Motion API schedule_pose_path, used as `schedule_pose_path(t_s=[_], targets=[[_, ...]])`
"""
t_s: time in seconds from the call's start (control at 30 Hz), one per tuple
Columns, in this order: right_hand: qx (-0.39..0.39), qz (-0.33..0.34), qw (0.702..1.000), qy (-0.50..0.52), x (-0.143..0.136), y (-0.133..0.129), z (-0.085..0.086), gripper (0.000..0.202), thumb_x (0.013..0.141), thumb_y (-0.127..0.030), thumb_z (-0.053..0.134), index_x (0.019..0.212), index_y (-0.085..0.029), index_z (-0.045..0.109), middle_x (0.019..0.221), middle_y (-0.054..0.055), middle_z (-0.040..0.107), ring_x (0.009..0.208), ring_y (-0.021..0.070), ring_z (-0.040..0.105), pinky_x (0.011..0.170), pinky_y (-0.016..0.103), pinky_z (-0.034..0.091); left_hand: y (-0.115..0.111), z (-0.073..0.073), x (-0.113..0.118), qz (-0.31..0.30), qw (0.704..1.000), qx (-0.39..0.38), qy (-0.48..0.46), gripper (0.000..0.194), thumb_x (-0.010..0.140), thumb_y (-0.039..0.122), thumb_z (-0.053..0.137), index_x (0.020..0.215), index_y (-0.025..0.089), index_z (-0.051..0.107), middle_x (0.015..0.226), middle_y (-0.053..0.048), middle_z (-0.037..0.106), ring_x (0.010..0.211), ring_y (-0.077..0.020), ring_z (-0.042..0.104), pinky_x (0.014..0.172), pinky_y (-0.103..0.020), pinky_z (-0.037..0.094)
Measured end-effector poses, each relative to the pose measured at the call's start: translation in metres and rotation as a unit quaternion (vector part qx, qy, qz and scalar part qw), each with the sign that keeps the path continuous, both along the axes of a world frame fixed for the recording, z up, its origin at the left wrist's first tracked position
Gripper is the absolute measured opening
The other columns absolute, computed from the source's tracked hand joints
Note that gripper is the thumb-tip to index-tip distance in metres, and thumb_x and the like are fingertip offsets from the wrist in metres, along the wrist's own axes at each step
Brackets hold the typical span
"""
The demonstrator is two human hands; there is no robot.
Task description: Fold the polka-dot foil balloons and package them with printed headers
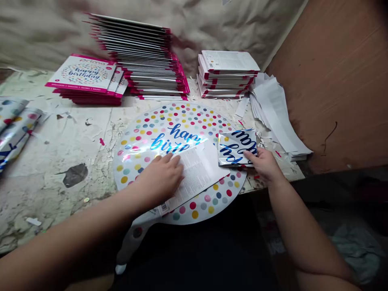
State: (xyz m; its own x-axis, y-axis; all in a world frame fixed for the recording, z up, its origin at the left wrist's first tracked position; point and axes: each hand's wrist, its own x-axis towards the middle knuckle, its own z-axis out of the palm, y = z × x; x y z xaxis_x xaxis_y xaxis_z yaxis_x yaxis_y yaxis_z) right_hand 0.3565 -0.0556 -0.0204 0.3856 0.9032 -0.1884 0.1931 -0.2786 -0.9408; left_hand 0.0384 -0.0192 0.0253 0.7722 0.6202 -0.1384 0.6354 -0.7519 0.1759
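Observation:
A round foil balloon (209,117) with coloured dots and blue "happy birthday" lettering lies flat on the table, its tail hanging over the front edge. On top of it is a white printed cardboard envelope (197,173), set at a slant with small text and a barcode facing up. My left hand (165,176) holds the envelope by its left side, fingers curled over it; the thumb is hidden. My right hand (266,163) pinches a folded foil balloon (232,149) with blue lettering, just right of the envelope's end.
Behind stand a tall leaning stack of pink-edged envelopes (151,60), a shorter stack (228,74), and a fanned pile of "happy birthday" envelopes (85,76). White paper strips (275,113) lie by the brown side board (333,81). More foil balloons (18,129) sit at left on the worn table (100,161).

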Motion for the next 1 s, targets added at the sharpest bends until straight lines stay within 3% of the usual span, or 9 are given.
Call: schedule_pose_path(t_s=[0.1, 0.23, 0.33, 0.43, 0.57, 0.7, 1.0], targets=[[-0.001, -0.002, 0.999, 0.041, -0.008, 0.003, -0.003, 0.038, 0.066, -0.045, 0.07, 0.09, -0.017, 0.063, 0.085, 0.007, 0.07, 0.065, 0.0212, 0.065, 0.057, 0.037, 0.056, 0.023, 0.002, 0.044, -0.086, 0.996, 0.02, -0.023, 0.027, 0.084, 0.015, 0.036, 0.094, 0.012, 0.061, 0.098, -0.014, 0.059, 0.095, -0.0253, 0.052, 0.084, -0.039, 0.04], [0.014, -0.005, 1.0, 0.012, -0.013, 0.001, -0.01, 0.039, 0.066, -0.047, 0.069, 0.091, -0.018, 0.063, 0.086, 0.007, 0.07, 0.068, 0.0216, 0.065, 0.057, 0.036, 0.056, 0.043, -0.019, 0.08, -0.154, 0.983, 0.061, -0.077, 0.021, 0.082, 0.023, 0.04, 0.086, 0.013, 0.058, 0.092, -0.012, 0.056, 0.086, -0.023, 0.05, 0.078, -0.036, 0.039], [0.035, 0.002, 0.999, -0.019, -0.015, -0.002, -0.012, 0.039, 0.069, -0.048, 0.066, 0.094, -0.017, 0.063, 0.089, 0.008, 0.07, 0.076, 0.0224, 0.065, 0.067, 0.036, 0.055, 0.048, -0.028, 0.082, -0.18, 0.973, 0.076, -0.123, 0.018, 0.079, 0.024, 0.041, 0.083, 0.014, 0.055, 0.09, -0.011, 0.057, 0.084, -0.0224, 0.049, 0.076, -0.036, 0.036], [0.041, 0.042, 0.998, -0.035, -0.016, -0.005, -0.003, 0.037, 0.07, -0.046, 0.066, 0.091, -0.015, 0.064, 0.092, 0.008, 0.07, 0.083, 0.0227, 0.065, 0.076, 0.036, 0.052, 0.049, -0.026, 0.077, -0.199, 0.967, 0.074, -0.142, 0.016, 0.076, 0.022, 0.042, 0.083, 0.015, 0.054, 0.082, -0.008, 0.058, 0.076, -0.0196, 0.049, 0.077, -0.036, 0.034], [-0.014, 0.128, 0.992, 0.015, -0.012, -0.007, 0.017, 0.037, 0.066, -0.043, 0.071, 0.088, -0.015, 0.067, 0.089, 0.007, 0.071, 0.08, 0.0217, 0.064, 0.073, 0.033, 0.051, 0.047, -0.019, 0.073, -0.226, 0.956, 0.115, -0.15, 0.018, 0.079, 0.027, 0.04, 0.083, 0.016, 0.053, 0.081, -0.007, 0.058, 0.077, -0.0201, 0.048, 0.081, -0.038, 0.031], [-0.058, 0.17, 0.982, 0.055, -0.007, -0.006, 0.033, 0.034, 0.063, -0.04, 0.074, 0.084, -0.014, 0.068, 0.083, 0.005, 0.071, 0.072, 0.0189, 0.063, 0.067, 0.03, 0.051, 0.041, -0.013, 0.073, -0.259, 0.944, 0.141, -0.145, 0.019, 0.08, 0.03, 0.04, 0.074, 0.017, 0.052, 0.078, -0.006, 0.056, 0.076, -0.0198, 0.046, 0.08, -0.039, 0.029], [-0.119, 0.285, 0.951, 0.032, 0.017, 0.01, 0.045, 0.031, 0.062, -0.037, 0.073, 0.081, -0.013, 0.069, 0.078, 0.004, 0.069, 0.069, 0.0168, 0.061, 0.064, 0.027, 0.049, 0.036, -0.009, 0.074, -0.274, 0.941, 0.134, -0.148, 0.018, 0.081, 0.029, 0.04, 0.077, 0.018, 0.054, 0.077, -0.006, 0.055, 0.076, -0.0198, 0.045, 0.081, -0.039, 0.028]])
